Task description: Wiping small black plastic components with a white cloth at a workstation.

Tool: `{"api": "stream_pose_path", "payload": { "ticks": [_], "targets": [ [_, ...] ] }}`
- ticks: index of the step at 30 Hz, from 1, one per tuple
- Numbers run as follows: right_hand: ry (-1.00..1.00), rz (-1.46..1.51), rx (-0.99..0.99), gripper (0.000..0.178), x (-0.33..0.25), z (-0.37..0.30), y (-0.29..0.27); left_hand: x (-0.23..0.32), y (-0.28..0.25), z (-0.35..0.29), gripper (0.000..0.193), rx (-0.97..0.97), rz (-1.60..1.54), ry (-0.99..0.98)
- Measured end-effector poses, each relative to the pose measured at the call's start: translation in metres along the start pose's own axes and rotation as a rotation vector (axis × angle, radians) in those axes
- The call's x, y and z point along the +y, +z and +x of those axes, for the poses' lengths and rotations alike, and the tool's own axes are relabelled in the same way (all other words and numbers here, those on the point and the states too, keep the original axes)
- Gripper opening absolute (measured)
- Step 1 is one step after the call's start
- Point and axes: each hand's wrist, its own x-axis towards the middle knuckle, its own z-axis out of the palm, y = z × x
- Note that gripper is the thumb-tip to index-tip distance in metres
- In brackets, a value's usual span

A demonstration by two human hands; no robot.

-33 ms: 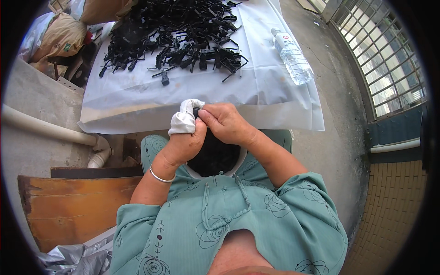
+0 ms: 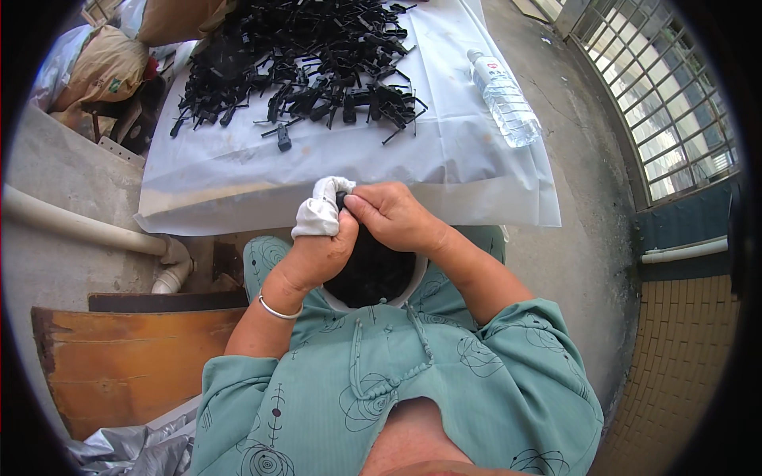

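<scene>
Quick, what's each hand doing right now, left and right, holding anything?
Left hand: closed, fingers wrapped in white cloth, gripping a small black part.
Right hand: closed, fingertips pinching the same black part.

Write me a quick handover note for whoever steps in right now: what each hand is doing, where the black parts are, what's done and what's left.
Left hand: fingers wrapped in white cloth, gripping a small black part.
Right hand: pinching that same part from the other side, above the lap.
Bowl of dark pieces sits in the lap, under both hands.
Pile of black parts lies on the white sheet ahead; water bottle at its right.
Done: cannot tell how many.
Left: the large pile.
</scene>
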Motion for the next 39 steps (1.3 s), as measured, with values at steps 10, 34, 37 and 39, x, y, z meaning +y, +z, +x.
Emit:
{"api": "stream_pose_path", "payload": {
  "ticks": [10,34,37,39],
  "targets": [
    [0.213,-0.831,0.271,0.019,0.054,0.049,-0.085,-0.016,-0.002,0.001,0.036,-0.374,0.227,0.043],
    [0.013,-0.643,0.152,0.010,0.036,0.016,-0.044,-0.020,0.022,0.112,0.031,-0.240,0.731,0.032],
    [-0.130,-0.522,0.228,0.010,0.045,0.011,-0.046,-0.039,0.028,0.119,0.027,-0.305,0.752,-0.021],
    [-0.115,-0.410,0.275,0.011,0.041,0.009,-0.044,-0.038,0.028,0.115,0.026,-0.124,0.607,-0.069]
  ]
}}
